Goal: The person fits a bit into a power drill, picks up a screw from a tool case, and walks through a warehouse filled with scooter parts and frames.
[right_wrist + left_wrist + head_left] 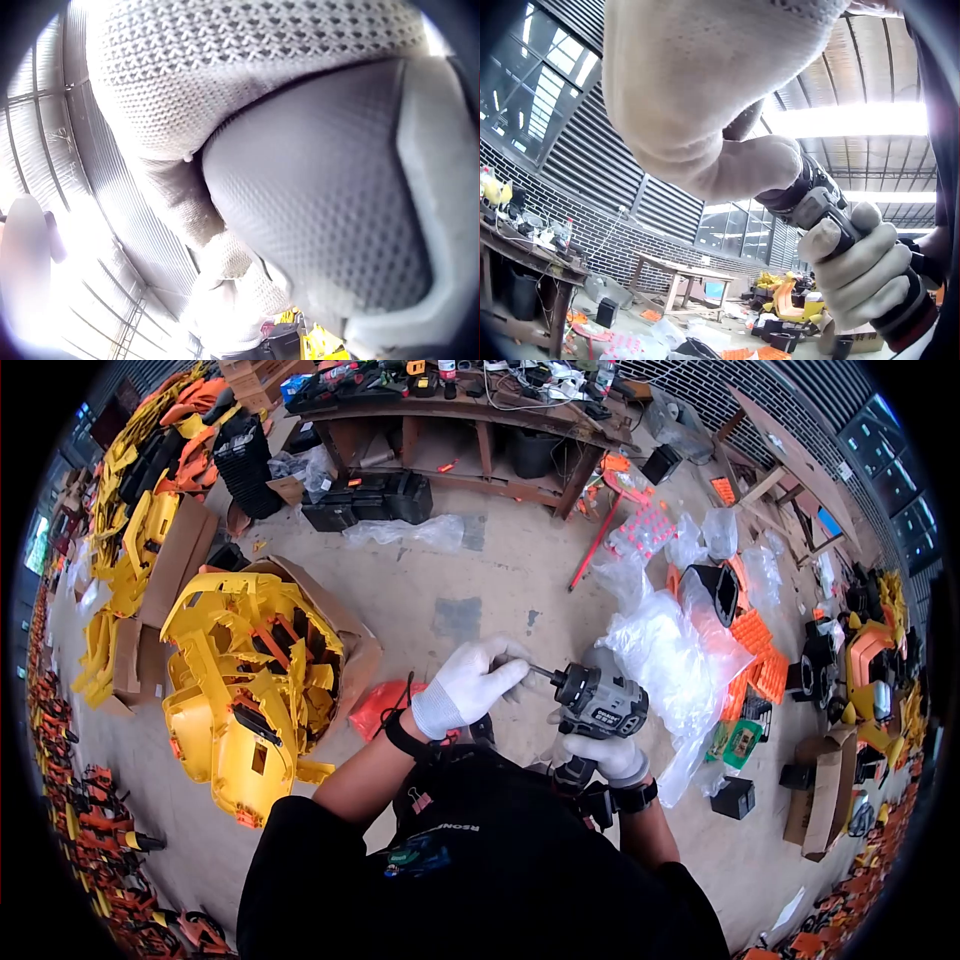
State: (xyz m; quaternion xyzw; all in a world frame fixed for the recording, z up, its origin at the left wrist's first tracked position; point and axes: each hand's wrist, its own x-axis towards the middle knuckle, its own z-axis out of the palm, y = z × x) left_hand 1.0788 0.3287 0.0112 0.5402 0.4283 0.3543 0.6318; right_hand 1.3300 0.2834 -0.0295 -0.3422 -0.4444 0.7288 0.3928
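Note:
A dark cordless drill (605,705) lies sideways in front of the person's chest, its chuck toward the left hand. The gloved right hand (615,758) grips its handle, fingers wrapped round it in the left wrist view. In the right wrist view the grey textured housing of the drill (315,180) fills much of the picture. A thin driver bit (541,671) sticks out of the chuck. The white-gloved left hand (465,682) pinches the bit's free end between thumb and fingers, which hide its tip.
A box of yellow plastic parts (250,690) stands at the left. Clear plastic bags (665,650) and orange trays cover floor at the right. Ahead, a wooden workbench (450,420) holds tools, with a black case (370,502) before it. A red bag (385,705) lies near the left wrist.

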